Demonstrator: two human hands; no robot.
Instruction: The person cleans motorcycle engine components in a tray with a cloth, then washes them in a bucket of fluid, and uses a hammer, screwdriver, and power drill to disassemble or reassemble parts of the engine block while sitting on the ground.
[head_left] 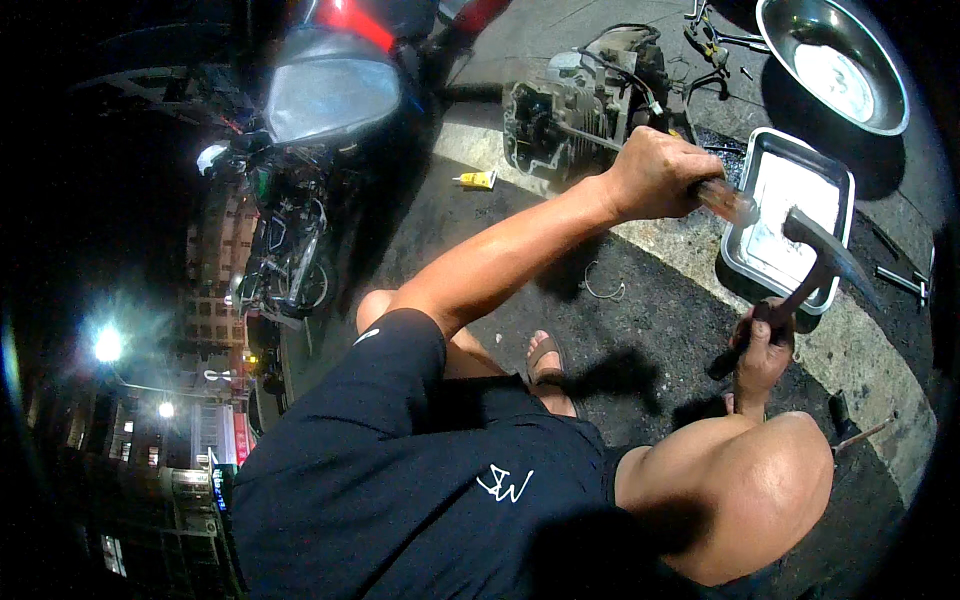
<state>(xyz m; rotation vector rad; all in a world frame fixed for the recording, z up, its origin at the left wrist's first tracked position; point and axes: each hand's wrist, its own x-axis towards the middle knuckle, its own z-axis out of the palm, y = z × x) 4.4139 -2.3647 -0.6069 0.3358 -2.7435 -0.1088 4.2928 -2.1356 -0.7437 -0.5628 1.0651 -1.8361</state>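
My left hand (655, 175) is closed around a long screwdriver with a clear amber handle (732, 203). Its shaft runs left to a small engine block (565, 110) standing on the pavement. My right hand (765, 345) grips the dark handle of a hammer. The hammer's head (820, 240) is raised just right of the screwdriver's handle end, a short gap apart. Both tools hover over a rectangular metal tray (835, 190).
A round steel bowl (880, 110) lies beyond the tray. A parked scooter (320, 90) stands to the left. A yellow tube (478, 180), a wire clip (603, 290) and loose tools (900, 278) lie on the asphalt. My sandalled foot (548, 360) and knee (740, 490) are below.
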